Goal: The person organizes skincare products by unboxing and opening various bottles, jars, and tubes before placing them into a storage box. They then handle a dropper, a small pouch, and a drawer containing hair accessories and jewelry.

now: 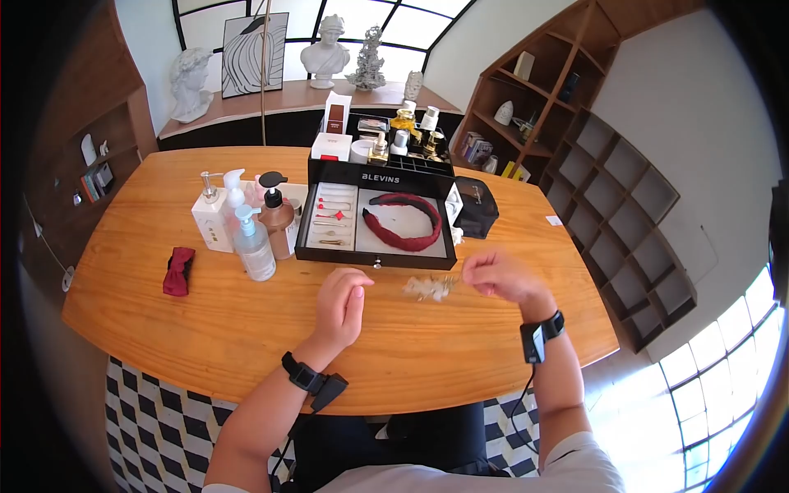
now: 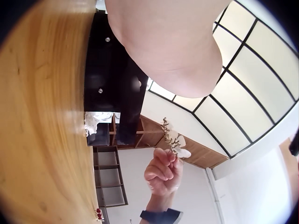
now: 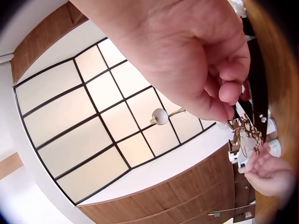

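Observation:
My right hand [image 1: 503,278] pinches one end of a hair ornament [image 1: 429,287], a gold-coloured sprig with whitish, petal-like pieces, above the wooden table. The ornament's gold twigs [image 3: 245,135] stick out past the fingertips in the right wrist view. My left hand [image 1: 339,306] is raised to the left of the ornament, fingers loosely bent and holding nothing. Just beyond both hands is the pulled-out drawer [image 1: 377,262] of a black cosmetics organizer [image 1: 382,177]. A dark red headband [image 1: 408,243] lies in its right part, and small jewellery pieces [image 1: 332,216] in its left part.
Several pump bottles [image 1: 255,246] stand left of the organizer, and a dark red bow [image 1: 178,271] lies farther left. Perfume bottles and boxes [image 1: 332,146] fill the organizer's top. A black pouch [image 1: 475,207] stands at its right side on the table [image 1: 444,361].

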`<state>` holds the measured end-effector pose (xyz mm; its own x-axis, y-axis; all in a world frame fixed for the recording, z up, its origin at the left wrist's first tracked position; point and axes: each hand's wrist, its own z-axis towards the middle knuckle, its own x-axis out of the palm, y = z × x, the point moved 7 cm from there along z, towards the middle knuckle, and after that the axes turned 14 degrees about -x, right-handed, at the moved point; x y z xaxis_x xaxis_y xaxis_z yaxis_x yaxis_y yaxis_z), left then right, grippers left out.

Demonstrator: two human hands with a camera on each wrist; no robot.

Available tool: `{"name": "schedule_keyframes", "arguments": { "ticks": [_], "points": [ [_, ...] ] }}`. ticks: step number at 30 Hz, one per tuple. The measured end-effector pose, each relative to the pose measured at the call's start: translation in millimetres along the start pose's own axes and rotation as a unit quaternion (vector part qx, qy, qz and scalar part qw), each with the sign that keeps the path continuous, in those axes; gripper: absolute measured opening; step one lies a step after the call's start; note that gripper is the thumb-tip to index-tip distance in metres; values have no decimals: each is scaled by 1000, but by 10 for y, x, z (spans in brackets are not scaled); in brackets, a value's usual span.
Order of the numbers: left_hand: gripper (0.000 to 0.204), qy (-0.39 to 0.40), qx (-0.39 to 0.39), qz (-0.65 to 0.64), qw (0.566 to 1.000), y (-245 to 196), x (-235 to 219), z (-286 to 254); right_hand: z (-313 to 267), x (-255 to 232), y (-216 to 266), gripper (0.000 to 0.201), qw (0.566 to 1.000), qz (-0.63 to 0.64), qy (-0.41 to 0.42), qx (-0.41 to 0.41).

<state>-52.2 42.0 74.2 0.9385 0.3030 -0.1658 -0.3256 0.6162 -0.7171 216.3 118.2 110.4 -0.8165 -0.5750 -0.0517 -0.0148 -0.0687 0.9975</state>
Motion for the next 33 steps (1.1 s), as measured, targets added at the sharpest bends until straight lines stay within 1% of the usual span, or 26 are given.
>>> {"name": "schedule_keyframes", "arguments": {
  "ticks": [4, 6, 8, 9, 11, 12, 15, 17, 19, 20, 23, 24, 25, 27, 29, 31, 32, 33],
  "points": [
    [7, 14, -24, 21, 999, 1, 50, 11, 480, -190, 371, 10, 997, -64, 1, -37],
    [5, 13, -29, 29, 999, 22, 64, 14, 786, -254, 446, 9, 991, -123, -7, -56],
    [4, 6, -24, 31, 999, 45, 71, 11, 1015, -195, 497, 10, 981, -181, -29, -67],
    [4, 4, -27, 32, 999, 63, 68, 13, 1120, -181, 455, 11, 979, -190, -24, -68],
    [3, 3, -33, 30, 999, 95, 77, 19, 1342, -285, 225, 13, 975, -211, -16, -69],
    [4, 3, -36, 28, 999, 107, 81, 22, 1418, -371, 97, 15, 967, -245, -19, -60],
    [6, 2, -39, 27, 999, 134, 86, 43, 1469, -453, 5, 15, 910, -388, -49, -137],
    [9, 3, -35, 34, 999, 149, 105, 33, 1444, -524, -98, 13, 894, -423, -62, -131],
    [9, 13, -50, 25, 998, 183, 135, 21, 1300, -445, -45, 13, 882, -448, -83, -123],
    [9, 18, -56, 20, 998, 204, 147, 21, 1248, -485, -59, 15, 874, -448, -104, -157],
    [11, 20, -64, 38, 997, 254, 167, 5, 893, -506, 120, 17, 836, -463, -220, -196],
    [12, 21, -70, 34, 997, 282, 169, -1, 720, -451, 217, 19, 836, -452, -235, -202],
    [14, 21, -76, 31, 996, 309, 170, -7, 562, -447, 194, 19, 857, -414, -244, -188],
    [18, 32, -85, 32, 995, 328, 190, -6, 248, -410, 21, 19, 875, -346, -266, -207],
    [23, 54, -92, 42, 993, 318, 207, 7, 26, -329, -363, 18, 900, -270, -261, -219],
    [25, 70, -102, 49, 991, 333, 212, 2, -129, -183, -781, 18, 931, -202, -243, -184],
    [26, 81, -108, 50, 990, 352, 245, -15, -189, -132, -943, 18, 935, -197, -242, -166],
    [27, 92, -159, -26, 983, 467, 279, -43, -237, -82, -1084, 18, 939, -193, -242, -148]
  ]
}}
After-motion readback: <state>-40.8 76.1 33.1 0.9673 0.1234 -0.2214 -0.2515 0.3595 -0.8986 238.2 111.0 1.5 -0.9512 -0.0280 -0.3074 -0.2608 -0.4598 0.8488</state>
